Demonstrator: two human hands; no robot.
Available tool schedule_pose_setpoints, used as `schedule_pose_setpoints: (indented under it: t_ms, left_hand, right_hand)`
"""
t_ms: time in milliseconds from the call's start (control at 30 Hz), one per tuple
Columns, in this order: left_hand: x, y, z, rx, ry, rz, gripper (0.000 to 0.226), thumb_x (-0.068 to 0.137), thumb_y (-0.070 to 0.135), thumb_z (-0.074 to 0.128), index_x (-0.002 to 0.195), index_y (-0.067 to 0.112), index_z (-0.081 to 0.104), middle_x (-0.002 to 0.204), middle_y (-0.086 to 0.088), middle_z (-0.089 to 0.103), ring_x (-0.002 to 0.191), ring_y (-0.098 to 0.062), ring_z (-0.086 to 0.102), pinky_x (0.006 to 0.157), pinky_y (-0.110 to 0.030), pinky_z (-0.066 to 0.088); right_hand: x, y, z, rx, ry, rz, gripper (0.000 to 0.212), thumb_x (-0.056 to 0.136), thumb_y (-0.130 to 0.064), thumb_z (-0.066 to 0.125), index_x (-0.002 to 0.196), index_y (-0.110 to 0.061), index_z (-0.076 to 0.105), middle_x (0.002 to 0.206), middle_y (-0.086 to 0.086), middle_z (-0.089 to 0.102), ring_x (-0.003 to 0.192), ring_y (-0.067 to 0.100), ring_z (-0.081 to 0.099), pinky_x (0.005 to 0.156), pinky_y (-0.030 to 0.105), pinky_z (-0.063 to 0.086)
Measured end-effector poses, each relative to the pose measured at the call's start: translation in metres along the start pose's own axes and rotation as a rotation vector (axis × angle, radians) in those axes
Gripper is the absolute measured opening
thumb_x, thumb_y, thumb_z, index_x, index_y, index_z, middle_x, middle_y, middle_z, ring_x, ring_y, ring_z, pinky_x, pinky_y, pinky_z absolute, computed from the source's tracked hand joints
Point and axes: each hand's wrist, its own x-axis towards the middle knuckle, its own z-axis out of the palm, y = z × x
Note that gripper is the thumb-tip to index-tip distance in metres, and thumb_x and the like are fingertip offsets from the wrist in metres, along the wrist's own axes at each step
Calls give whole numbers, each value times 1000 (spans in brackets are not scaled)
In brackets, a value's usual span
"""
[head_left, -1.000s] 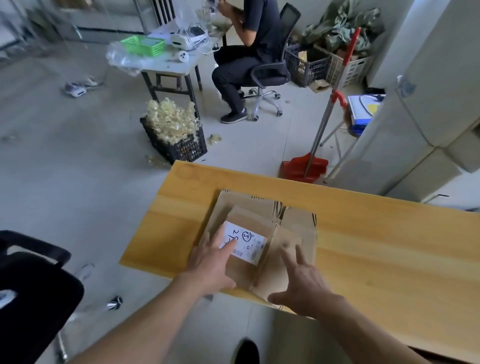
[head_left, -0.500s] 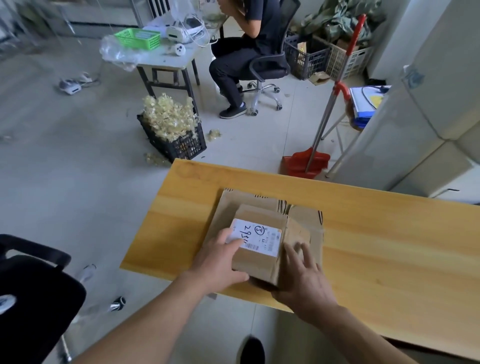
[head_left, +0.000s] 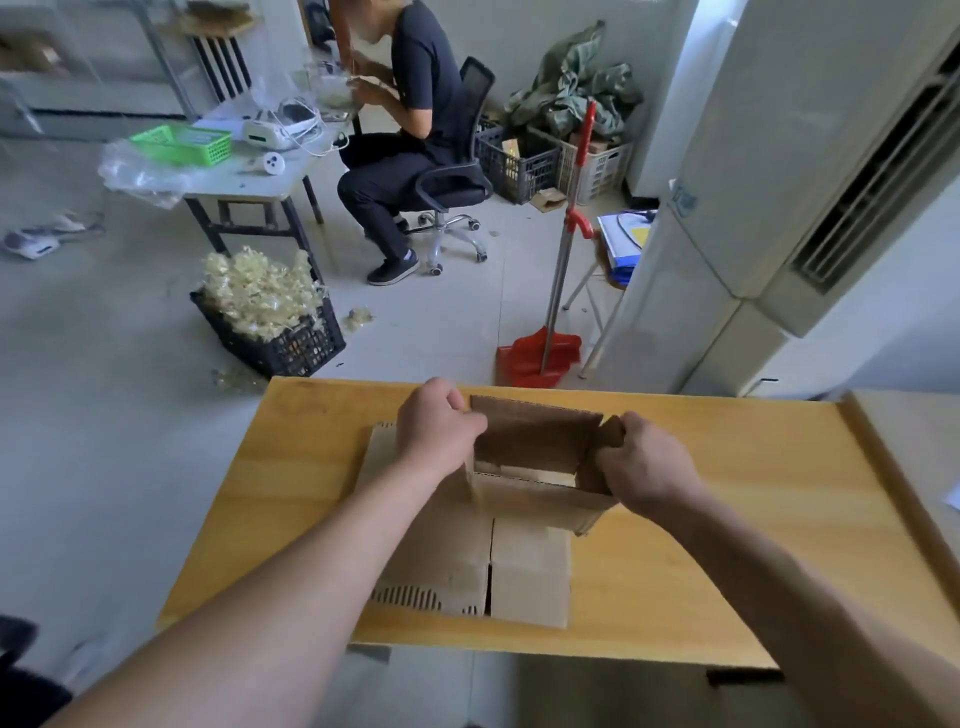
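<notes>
Wooden table (head_left: 727, 519) carries an open cardboard box (head_left: 535, 499) near its far edge. The box looks light, thin-walled and easily creased, so it is best gripped at opposite side walls. The left hand (head_left: 436, 431) curls its fingers over one wall and the right hand (head_left: 644, 467) pinches the other. Flattened cardboard (head_left: 530, 571) lies beneath.

A brown corrugated cardboard box (head_left: 540, 501) is seen opened out, with its top gaping and its bare inner walls shown. Its left edge is gripped by the left hand (head_left: 436, 426) and its right edge by the right hand (head_left: 644, 467). It is held slightly tilted over flattened cardboard (head_left: 530, 571) at the middle of the wooden table (head_left: 727, 519).
</notes>
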Motion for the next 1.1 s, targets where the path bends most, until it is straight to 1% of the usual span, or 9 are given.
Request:
schedule_pose_setpoints:
  t_ms: [167, 500, 600, 733, 833, 900, 967, 1033, 1100]
  left_hand:
    - [-15, 26, 48, 41, -161, 32, 28, 76, 7, 68, 60, 14, 47, 64, -1, 52, 59, -15, 47, 51, -22, 29]
    - [-59, 65, 162, 163, -400, 224, 34, 85, 33, 73, 64, 17, 52, 66, 0, 58, 65, -14, 56, 55, -24, 39]
    - [-66, 70, 179, 212, -388, 276, 34, 84, 39, 73, 64, 18, 55, 65, 2, 60, 65, -13, 57, 56, -24, 40]
    - [-65, 66, 184, 200, -520, 346, 18, 90, 41, 66, 85, 25, 73, 84, 14, 70, 83, -4, 63, 76, -26, 51]
    - [-61, 54, 173, 124, -608, 308, 20, 95, 40, 58, 103, 29, 73, 102, 17, 69, 101, -3, 61, 92, -26, 49]
    - [-61, 49, 163, 45, -615, 258, 30, 87, 57, 58, 107, 36, 68, 107, 17, 68, 107, -4, 60, 97, -29, 48]
    - [-67, 49, 159, 12, -571, 210, 46, 71, 68, 61, 105, 36, 60, 97, 10, 69, 95, -8, 64, 89, -33, 53]
    - [-79, 52, 164, 14, -472, 195, 58, 69, 55, 75, 113, 29, 48, 94, 5, 65, 85, -12, 64, 76, -28, 54]
    - [-92, 55, 170, -3, -391, 204, 75, 73, 39, 84, 129, 33, 35, 109, 7, 53, 88, -12, 61, 67, -15, 50]
  right_hand:
    - [-3, 49, -26, -39, 0, 127, 9, 87, -13, 51, 95, -13, 48, 79, 4, 54, 67, 16, 47, 51, 27, 32]
    - [-27, 157, -38, 50, 44, 398, 14, 85, -16, 53, 98, -16, 50, 82, 4, 58, 75, 21, 58, 64, 34, 51]
    - [-32, 169, -27, 179, 71, 374, 13, 87, -28, 56, 91, -18, 48, 82, 4, 61, 75, 22, 59, 63, 33, 50]
    - [-33, 180, -27, 234, 71, 212, 31, 89, -57, 56, 88, -25, 58, 82, -4, 67, 78, 20, 62, 63, 30, 44]
    - [-34, 196, -35, 393, -188, 21, 44, 80, -76, 53, 96, -39, 69, 87, -13, 70, 84, 10, 63, 75, 29, 50]
    - [-39, 205, -37, 318, -383, -77, 65, 72, -81, 56, 123, -42, 64, 109, -13, 67, 100, 10, 62, 86, 30, 50]
    - [-43, 214, -31, 181, -352, -113, 66, 77, -73, 62, 132, -37, 59, 116, -7, 62, 103, 13, 58, 81, 27, 45]
    - [-43, 219, -23, 203, -207, -81, 42, 85, -62, 62, 108, -28, 71, 104, -1, 67, 93, 17, 62, 76, 32, 49]
    - [-41, 221, -14, 305, -151, -38, 38, 88, -55, 63, 91, -17, 68, 89, 0, 70, 82, 19, 65, 76, 42, 53]
